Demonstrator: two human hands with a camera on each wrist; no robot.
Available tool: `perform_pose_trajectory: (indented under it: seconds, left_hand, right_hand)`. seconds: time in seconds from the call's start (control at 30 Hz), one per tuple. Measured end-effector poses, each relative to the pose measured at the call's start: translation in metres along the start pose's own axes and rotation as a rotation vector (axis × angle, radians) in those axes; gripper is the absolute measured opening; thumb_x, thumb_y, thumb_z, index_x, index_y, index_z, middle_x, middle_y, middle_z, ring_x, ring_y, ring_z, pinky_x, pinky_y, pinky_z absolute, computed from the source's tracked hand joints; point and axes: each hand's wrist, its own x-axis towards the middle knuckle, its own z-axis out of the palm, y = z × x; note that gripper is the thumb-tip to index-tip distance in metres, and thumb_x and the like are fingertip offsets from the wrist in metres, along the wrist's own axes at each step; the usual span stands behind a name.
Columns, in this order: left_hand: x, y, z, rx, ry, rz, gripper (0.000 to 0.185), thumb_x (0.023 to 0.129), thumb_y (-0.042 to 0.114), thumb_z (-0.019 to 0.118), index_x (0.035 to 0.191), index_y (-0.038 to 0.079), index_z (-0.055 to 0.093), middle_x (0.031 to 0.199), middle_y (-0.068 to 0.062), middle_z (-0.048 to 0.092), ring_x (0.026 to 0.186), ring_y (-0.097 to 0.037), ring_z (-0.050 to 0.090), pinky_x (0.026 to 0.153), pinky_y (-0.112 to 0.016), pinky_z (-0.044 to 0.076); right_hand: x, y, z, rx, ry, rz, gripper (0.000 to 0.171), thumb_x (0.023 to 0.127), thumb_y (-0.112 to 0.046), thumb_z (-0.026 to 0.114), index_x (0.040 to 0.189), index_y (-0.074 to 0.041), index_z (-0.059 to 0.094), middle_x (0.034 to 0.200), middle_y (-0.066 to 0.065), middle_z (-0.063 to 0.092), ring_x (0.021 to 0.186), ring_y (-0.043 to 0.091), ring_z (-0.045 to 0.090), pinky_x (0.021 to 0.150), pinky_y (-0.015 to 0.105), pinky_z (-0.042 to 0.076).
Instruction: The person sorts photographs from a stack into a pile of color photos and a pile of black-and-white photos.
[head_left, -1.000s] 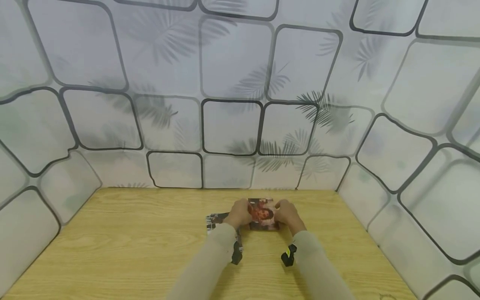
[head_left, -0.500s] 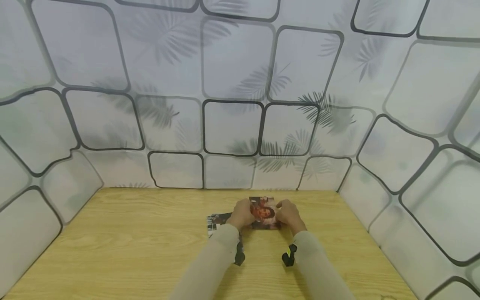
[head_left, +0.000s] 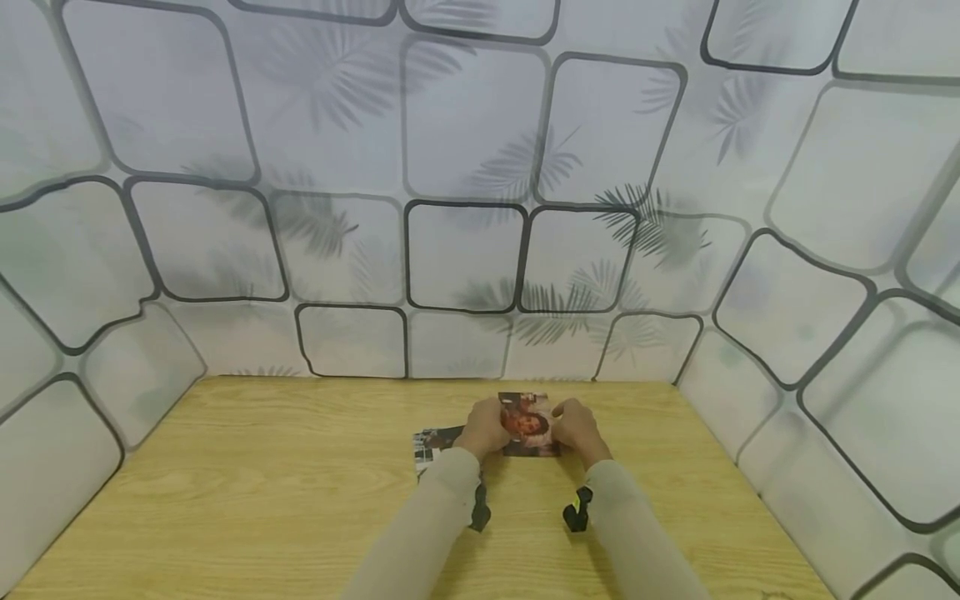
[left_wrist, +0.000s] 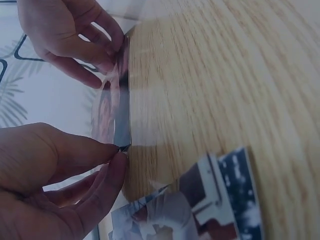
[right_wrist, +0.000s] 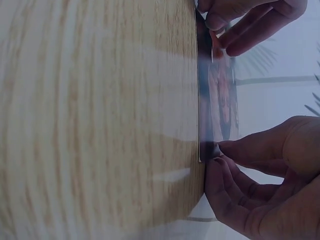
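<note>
Item: glossy photo print (head_left: 528,425), reddish portrait image — stood on its lower edge on the wooden table (head_left: 262,500), near the far middle of the table, between both hands. Seen edge-on in the wrist views (left_wrist: 122,107) (right_wrist: 212,95), its bottom edge touching the wood.

Left hand (head_left: 483,427) — grip pinching the print's left side; in the left wrist view thumb and forefinger (left_wrist: 107,152) meet at the print's near corner, the other fingers curled beneath.

Right hand (head_left: 576,427) — grip pinching the print's right side; in the right wrist view thumb and fingertips (right_wrist: 225,150) close on the lower corner where it meets the table.

Both arms in pale beige sleeves (head_left: 442,517), each with a small black wrist device (head_left: 577,510).

Second item: further prints (head_left: 435,437), dark and white images, lying flat on the table just left of the left hand, partly hidden by it; also in the left wrist view (left_wrist: 200,205), near the held print but apart from it.

Surround: pale wall panels (head_left: 465,250) with dark rounded outlines and leaf shadows on three sides of the table.
</note>
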Motion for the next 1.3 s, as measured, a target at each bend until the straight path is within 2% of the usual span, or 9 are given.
perform_pose_trajectory:
  seconds: [0.13,0.27,0.33,0.57,0.8,0.97,1.1,1.13,1.3]
  left_hand:
    - [0.001,-0.004,0.000,0.021,-0.003,0.009,0.016,0.085,0.000,0.076,0.098,-0.007,0.072,0.095,-0.016,0.071,0.077,-0.023,0.058,0.064,-0.036,0.054]
    - [0.000,-0.008,-0.006,0.018,0.008,0.048,0.031,0.087,0.003,0.075,0.115,-0.010,0.071,0.117,-0.022,0.072,0.095,-0.030,0.067,0.080,-0.044,0.062]
    - [-0.002,-0.010,-0.011,0.006,0.004,0.083,0.031,0.087,0.002,0.073,0.115,-0.011,0.071,0.121,-0.024,0.072,0.102,-0.035,0.069,0.085,-0.047,0.062]
    - [-0.021,-0.012,-0.037,-0.074,-0.078,0.075,0.041,0.086,-0.006,0.072,0.126,-0.008,0.065,0.128,-0.027,0.066,0.120,-0.044,0.063,0.092,-0.053,0.060]
    - [-0.040,-0.023,-0.060,-0.051,-0.090,0.090,0.041,0.086,-0.003,0.073,0.126,-0.007,0.065,0.124,-0.025,0.067,0.112,-0.040,0.067,0.088,-0.049,0.061]
    - [-0.052,-0.035,-0.071,-0.061,-0.085,0.081,0.042,0.081,-0.006,0.074,0.123,-0.006,0.067,0.123,-0.024,0.067,0.109,-0.038,0.067,0.091,-0.050,0.060]
    - [-0.061,-0.046,-0.076,-0.077,-0.074,0.049,0.041,0.083,-0.003,0.076,0.123,-0.004,0.067,0.124,-0.021,0.067,0.108,-0.036,0.067,0.089,-0.048,0.061]
    - [-0.063,-0.049,-0.077,-0.083,-0.072,0.044,0.040,0.083,-0.003,0.076,0.123,-0.003,0.068,0.124,-0.021,0.068,0.106,-0.034,0.067,0.088,-0.047,0.061]
    - [-0.075,-0.062,-0.081,-0.106,-0.062,0.043,0.041,0.082,-0.004,0.077,0.121,-0.005,0.068,0.119,-0.020,0.070,0.104,-0.032,0.069,0.093,-0.047,0.061]
  right_hand:
    - [-0.001,-0.001,-0.001,0.003,0.001,0.006,0.044,0.082,0.003,0.059,0.125,0.008,0.068,0.129,0.029,0.067,0.112,0.045,0.065,0.092,0.052,0.057]
    - [-0.002,-0.003,0.000,0.008,-0.002,0.012,0.047,0.081,0.005,0.059,0.127,0.007,0.066,0.130,0.028,0.067,0.099,0.036,0.063,0.082,0.047,0.056]
    - [-0.003,-0.005,0.000,0.007,0.005,0.005,0.046,0.081,0.005,0.061,0.126,0.005,0.067,0.128,0.027,0.068,0.096,0.034,0.064,0.080,0.044,0.056]
    - [-0.008,-0.019,0.006,0.036,-0.004,-0.063,0.036,0.085,0.001,0.068,0.121,0.004,0.071,0.116,0.023,0.074,0.091,0.030,0.070,0.072,0.039,0.057]
    - [-0.016,-0.040,0.011,0.085,-0.015,-0.177,0.023,0.086,-0.002,0.071,0.109,0.002,0.075,0.115,0.022,0.074,0.097,0.034,0.071,0.076,0.042,0.061]
    - [-0.024,-0.054,0.016,0.158,-0.077,-0.202,0.028,0.088,-0.002,0.073,0.115,0.003,0.073,0.120,0.024,0.070,0.088,0.032,0.070,0.068,0.039,0.063]
    - [-0.033,-0.063,0.020,0.166,-0.112,-0.223,0.029,0.090,-0.003,0.072,0.119,0.004,0.071,0.112,0.021,0.071,0.086,0.027,0.070,0.068,0.036,0.063]
    - [-0.035,-0.066,0.021,0.159,-0.116,-0.229,0.029,0.091,-0.004,0.073,0.119,0.003,0.071,0.105,0.018,0.071,0.086,0.024,0.069,0.068,0.035,0.063]
    - [-0.048,-0.074,0.024,0.214,-0.159,-0.220,0.029,0.091,-0.002,0.071,0.120,0.003,0.070,0.095,0.014,0.069,0.067,0.019,0.069,0.060,0.032,0.062]
